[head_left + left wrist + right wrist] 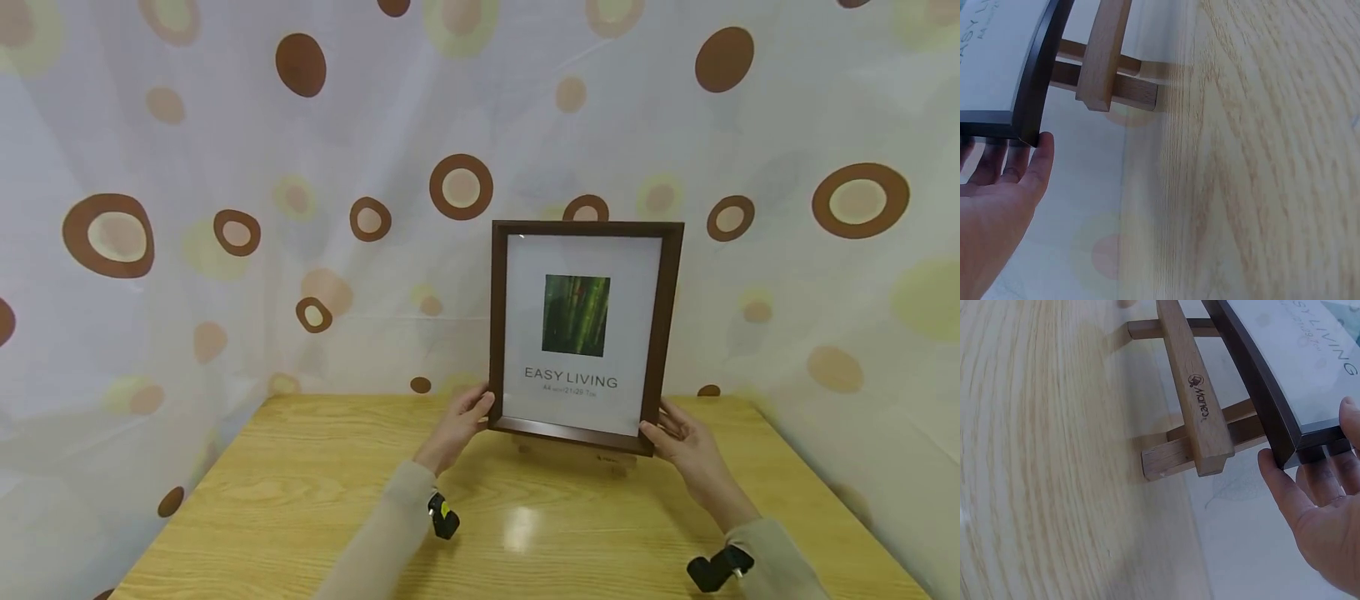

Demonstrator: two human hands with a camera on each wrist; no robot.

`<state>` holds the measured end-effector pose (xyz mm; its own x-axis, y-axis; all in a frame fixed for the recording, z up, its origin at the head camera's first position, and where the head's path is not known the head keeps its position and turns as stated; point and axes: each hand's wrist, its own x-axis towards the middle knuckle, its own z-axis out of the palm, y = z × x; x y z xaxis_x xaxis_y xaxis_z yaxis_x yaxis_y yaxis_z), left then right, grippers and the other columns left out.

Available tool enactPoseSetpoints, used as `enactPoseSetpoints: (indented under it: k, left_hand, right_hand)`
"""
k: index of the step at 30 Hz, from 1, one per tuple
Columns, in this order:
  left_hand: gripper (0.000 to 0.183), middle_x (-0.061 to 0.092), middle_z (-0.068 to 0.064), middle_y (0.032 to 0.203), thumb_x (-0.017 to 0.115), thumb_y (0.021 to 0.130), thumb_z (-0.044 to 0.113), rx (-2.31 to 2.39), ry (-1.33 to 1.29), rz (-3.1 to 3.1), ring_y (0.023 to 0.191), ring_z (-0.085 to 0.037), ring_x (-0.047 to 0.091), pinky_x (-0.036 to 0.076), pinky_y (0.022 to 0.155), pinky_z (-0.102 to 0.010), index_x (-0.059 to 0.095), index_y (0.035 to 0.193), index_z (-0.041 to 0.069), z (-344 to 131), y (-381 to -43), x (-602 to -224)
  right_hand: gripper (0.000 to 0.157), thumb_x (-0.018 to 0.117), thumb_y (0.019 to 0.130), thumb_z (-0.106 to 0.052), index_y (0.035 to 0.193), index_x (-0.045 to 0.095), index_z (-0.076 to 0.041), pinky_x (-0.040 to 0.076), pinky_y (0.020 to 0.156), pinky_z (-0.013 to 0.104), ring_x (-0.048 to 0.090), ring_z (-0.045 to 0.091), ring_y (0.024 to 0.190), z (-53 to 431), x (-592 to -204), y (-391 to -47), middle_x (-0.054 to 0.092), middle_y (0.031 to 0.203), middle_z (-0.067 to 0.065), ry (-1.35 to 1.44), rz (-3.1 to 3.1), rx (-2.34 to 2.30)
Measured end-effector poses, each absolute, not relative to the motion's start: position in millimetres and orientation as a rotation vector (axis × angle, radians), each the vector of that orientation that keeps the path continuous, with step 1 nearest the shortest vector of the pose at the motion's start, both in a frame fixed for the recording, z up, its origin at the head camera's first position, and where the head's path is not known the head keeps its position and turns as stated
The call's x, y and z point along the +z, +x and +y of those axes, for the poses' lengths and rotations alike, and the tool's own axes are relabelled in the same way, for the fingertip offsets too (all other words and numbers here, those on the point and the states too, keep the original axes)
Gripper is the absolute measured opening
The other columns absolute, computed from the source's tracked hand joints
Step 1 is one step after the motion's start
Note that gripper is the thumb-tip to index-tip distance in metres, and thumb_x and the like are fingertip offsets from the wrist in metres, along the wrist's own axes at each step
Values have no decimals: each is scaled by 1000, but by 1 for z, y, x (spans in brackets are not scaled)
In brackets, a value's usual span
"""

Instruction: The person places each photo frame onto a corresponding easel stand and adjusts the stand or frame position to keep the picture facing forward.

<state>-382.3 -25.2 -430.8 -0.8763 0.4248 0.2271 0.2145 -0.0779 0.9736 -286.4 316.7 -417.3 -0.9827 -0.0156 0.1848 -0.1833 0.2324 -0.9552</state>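
Note:
A dark brown picture frame (662,333) stands upright, a little askew, in front of me. Under its glass lie a white sheet lettered EASY LIVING and a small green bamboo picture. At the lower left corner my left hand (453,425) grips the frame, thumb in front and fingers behind. The right hand (693,458) holds the opposite lower corner the same way. Behind and below the frame is a small wooden easel (1194,394), its front bar printed with a brand mark; the left wrist view shows the easel's legs (1138,92) on the table. The frame hides the upper easel.
The light wood-grain table (315,483) reaches back to a white curtain (375,108) patterned with brown and pale circles. More curtain hangs along both sides. A black camera mount sits on each wrist, over beige sleeves (390,525).

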Motion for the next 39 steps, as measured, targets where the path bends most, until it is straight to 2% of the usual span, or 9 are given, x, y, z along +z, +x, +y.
enactPoseSetpoints:
  k: [5,11,16,19,21,26,32,35,39]
  left_hand:
    - [54,31,-10,142,44,95,33,2081,686,2055,126,-27,34,38,96,-42,30,142,11,-20,-387,-435]
    - [56,29,-12,143,46,95,33,2081,654,2053,128,-28,32,38,96,-42,28,142,10,-12,-391,-440]
    - [56,29,-13,143,45,95,33,2064,609,2062,128,-29,31,37,97,-43,27,143,10,-5,-393,-445]
    - [55,29,-15,143,44,96,33,2072,608,2066,128,-30,31,36,97,-44,27,143,10,-2,-394,-447]
    - [55,30,-14,142,44,96,33,2074,599,2082,128,-30,31,35,98,-44,27,142,10,-1,-394,-448]
    - [52,38,-13,137,46,95,30,2030,590,2154,125,-28,36,35,98,-45,30,142,15,-2,-392,-446]
    - [55,52,-14,117,57,89,5,1910,726,2262,106,-29,51,45,85,-42,34,136,21,-2,-391,-449]
    - [59,53,-16,114,58,86,-2,1902,769,2289,101,-32,54,47,81,-42,32,135,18,0,-389,-450]
    - [55,53,-16,114,59,87,2,1881,727,2295,105,-30,51,48,80,-39,34,134,15,1,-389,-453]
  right_hand:
    - [78,55,90,-33,145,7,-5,46,81,20,23,38,129,319,-421,-290,17,145,25,182,-2332,1858]
    - [78,55,90,-32,145,5,-5,44,80,15,19,36,131,321,-426,-291,13,146,23,159,-2303,1895]
    - [73,56,90,-27,145,12,-8,47,77,19,47,11,114,324,-433,-291,22,143,25,152,-2266,1892]
    - [72,56,91,-27,145,14,-8,48,76,19,49,-7,100,326,-437,-292,24,141,27,170,-2252,1875]
    - [71,57,90,-27,145,15,-7,48,76,19,48,-9,98,326,-439,-293,26,141,27,177,-2240,1865]
    - [68,58,90,-23,144,20,-7,49,76,21,53,-4,99,324,-442,-296,36,138,17,195,-2189,1894]
    - [67,56,90,-25,145,20,-10,49,74,22,52,-1,101,321,-446,-295,36,138,18,164,-2219,1855]
    - [68,56,90,-28,145,19,-12,48,79,25,46,13,114,320,-446,-295,33,139,20,164,-2287,1798]
    - [70,58,89,-30,143,23,-5,44,89,40,34,37,124,321,-448,-292,33,138,24,163,-2419,1691]
